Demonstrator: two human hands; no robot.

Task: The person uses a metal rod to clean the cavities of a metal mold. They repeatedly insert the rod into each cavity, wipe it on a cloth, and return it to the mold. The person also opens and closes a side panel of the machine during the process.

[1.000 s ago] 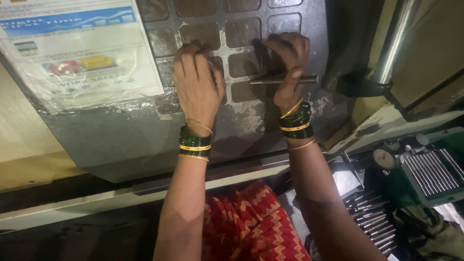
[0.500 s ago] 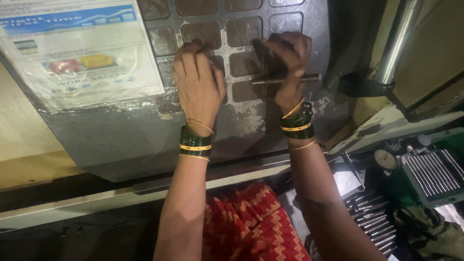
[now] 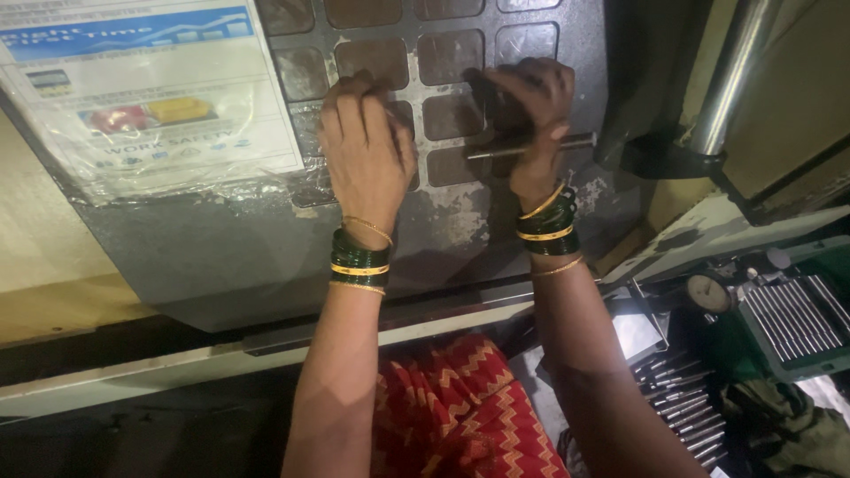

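- Upper left: plastic-wrapped poster (image 3: 150, 88) is hanging on the panel (image 3: 221, 257), clear of both hands.
- Centre: left hand (image 3: 365, 155) is lying flat on the pad grid (image 3: 452, 57), fingers together, gripping nothing.
- Right of centre: right hand (image 3: 529, 115) is gripping the rod (image 3: 531, 147), fingers curled tight around it; rod is lying level across the grid.
- Risk: rod is looking greasy, so the fist could be slipping off and knuckles hitting the grid.
- Lower right: pins (image 3: 682, 398) and a dial gauge (image 3: 708, 292) are sitting below.

Green and gold bangles (image 3: 359, 259) ring both wrists (bare forearms); red zigzag-patterned garment (image 3: 460, 416).
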